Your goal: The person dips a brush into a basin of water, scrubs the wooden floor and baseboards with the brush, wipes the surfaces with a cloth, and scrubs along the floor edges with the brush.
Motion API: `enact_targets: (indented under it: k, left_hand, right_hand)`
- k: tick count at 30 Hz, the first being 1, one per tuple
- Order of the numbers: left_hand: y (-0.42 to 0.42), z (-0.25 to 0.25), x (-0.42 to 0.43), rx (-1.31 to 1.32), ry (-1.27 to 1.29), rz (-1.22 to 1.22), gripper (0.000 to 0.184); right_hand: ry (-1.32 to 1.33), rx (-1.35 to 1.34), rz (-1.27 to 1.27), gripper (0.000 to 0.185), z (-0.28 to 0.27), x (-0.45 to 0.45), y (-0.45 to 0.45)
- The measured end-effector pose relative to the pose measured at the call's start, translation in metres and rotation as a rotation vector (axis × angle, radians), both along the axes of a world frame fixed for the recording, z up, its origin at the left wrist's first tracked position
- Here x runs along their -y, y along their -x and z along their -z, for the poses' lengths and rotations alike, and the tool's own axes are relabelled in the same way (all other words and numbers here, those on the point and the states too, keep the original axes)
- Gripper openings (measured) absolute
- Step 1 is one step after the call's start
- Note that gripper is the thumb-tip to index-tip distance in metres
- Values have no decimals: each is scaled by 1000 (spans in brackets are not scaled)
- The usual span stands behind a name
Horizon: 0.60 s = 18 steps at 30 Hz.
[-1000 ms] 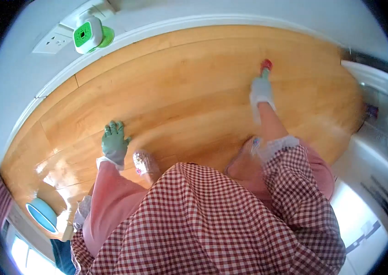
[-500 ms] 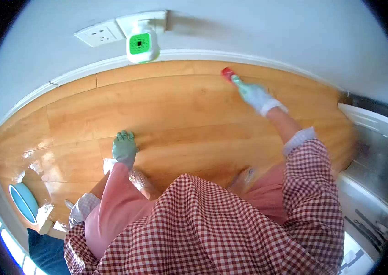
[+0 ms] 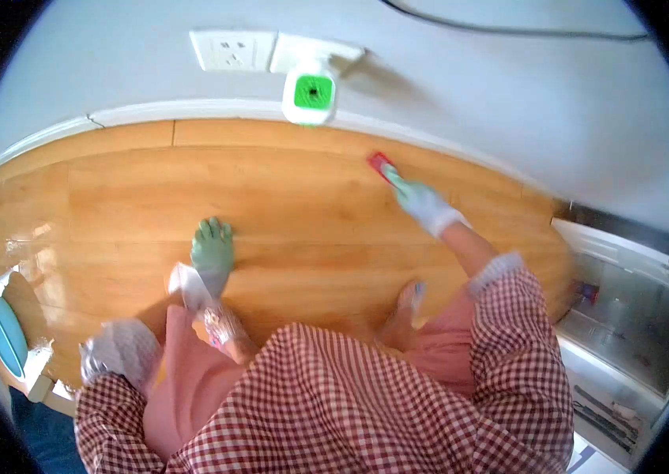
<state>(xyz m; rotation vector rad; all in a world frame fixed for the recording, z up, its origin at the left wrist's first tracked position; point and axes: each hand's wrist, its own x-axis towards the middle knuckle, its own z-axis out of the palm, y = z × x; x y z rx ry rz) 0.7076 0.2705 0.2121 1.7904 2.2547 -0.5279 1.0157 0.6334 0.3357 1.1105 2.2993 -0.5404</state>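
My left hand (image 3: 212,246), in a green glove with a white cuff, rests on the wooden floor (image 3: 295,197) with its fingers a little apart and nothing in it. My right hand (image 3: 420,199), gloved the same way, reaches forward near the wall's skirting board. It is closed on a red brush-like tool (image 3: 380,163), which lies against the floor; its underside is hidden. My feet, in clear covers, show between my hands and the checked garment (image 3: 366,395).
A green and white plug-in device (image 3: 310,93) sticks out from the wall beside a socket (image 3: 233,50). A blue basin (image 3: 4,337) stands at the far left. At the right is an open drawer-like compartment (image 3: 627,316). A dark cable runs along the wall above.
My right hand has swept the red tool leftward along the floor near the wall. The view has shifted, so more wall shows. My left hand stays on the floor.
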Motion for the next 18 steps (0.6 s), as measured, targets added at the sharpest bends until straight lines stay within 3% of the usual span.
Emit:
enact_targets:
  k: [3,5,8,10,11,13,14,16,17,18]
  left_hand:
    - [12,-11,-5,99,72,36,73]
    - [17,-49,-15,177,133,70,70]
    - [15,-88,-35,225,264,15,69]
    - [1,-93,-43,230,322,-70,70]
    - [-6,-95,-51,223,342,-108,70]
    - [-29,-98,-65,230,359,-245,72]
    - [-41,-96,-71,228,363,-312,73]
    - [-65,-89,-80,260,289,-394,80]
    - [-89,-100,-90,258,258,-440,81]
    - [-105,-107,-99,259,223,-482,82]
  right_hand:
    - [135,-298,-87,66,56,46,104]
    - [344,-62,63,72,2,69,170]
    - [300,-100,139,83,31,27,126]
    - [209,-49,180,91,-11,-12,51]
    - [161,-21,131,85,11,-62,-25]
    - [126,72,73,81,19,-98,-80]
    - [137,136,64,84,-20,-97,-80]
    - [196,113,201,87,-28,-82,-69]
    - [245,27,344,88,-12,-60,-43]
    - [355,-83,245,90,4,-44,-18]
